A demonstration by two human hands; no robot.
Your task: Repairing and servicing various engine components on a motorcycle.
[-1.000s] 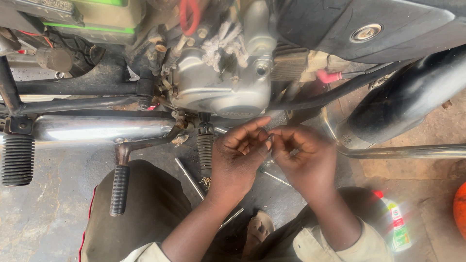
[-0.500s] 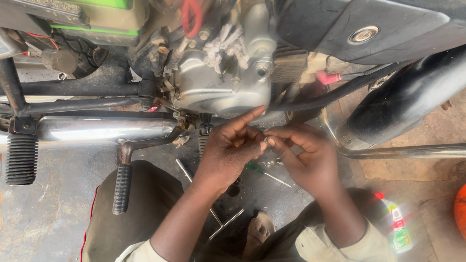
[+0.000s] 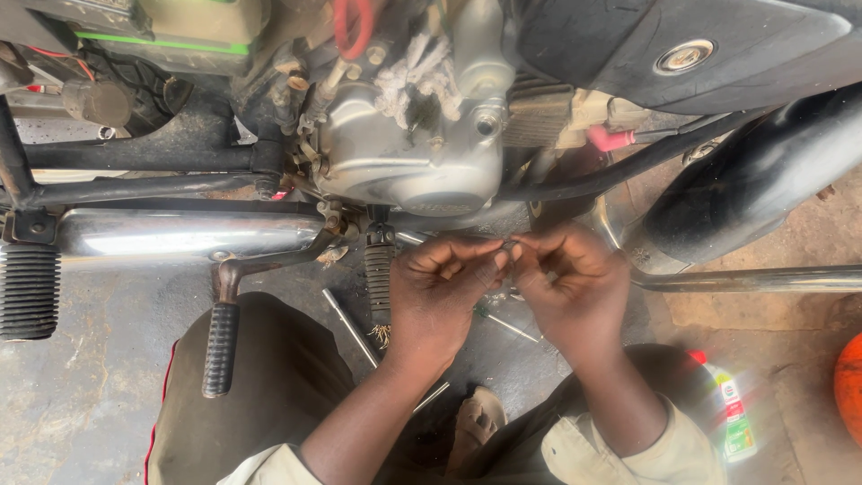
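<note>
My left hand [image 3: 442,292] and my right hand [image 3: 573,287] meet fingertip to fingertip just below the silver motorcycle engine [image 3: 409,148]. Together they pinch a small dark metal part [image 3: 509,246], too small to identify. Both hands hover above the concrete floor, beside a black rubber footpeg [image 3: 379,278]. Under the hands on the floor lie a thin metal rod [image 3: 348,325] and a screwdriver [image 3: 505,323]. My knees show at the bottom of the view.
A chrome exhaust pipe [image 3: 180,233] runs left below the frame. A kick lever with rubber grip [image 3: 220,346] hangs over my left knee. The black tyre [image 3: 763,180] stands right, a small plastic bottle [image 3: 732,418] lies lower right, and an orange object [image 3: 848,386] sits at the edge.
My hands stay joined on the small part, and the fingers have shifted slightly, the left index finger curling down. The view has moved a little.
</note>
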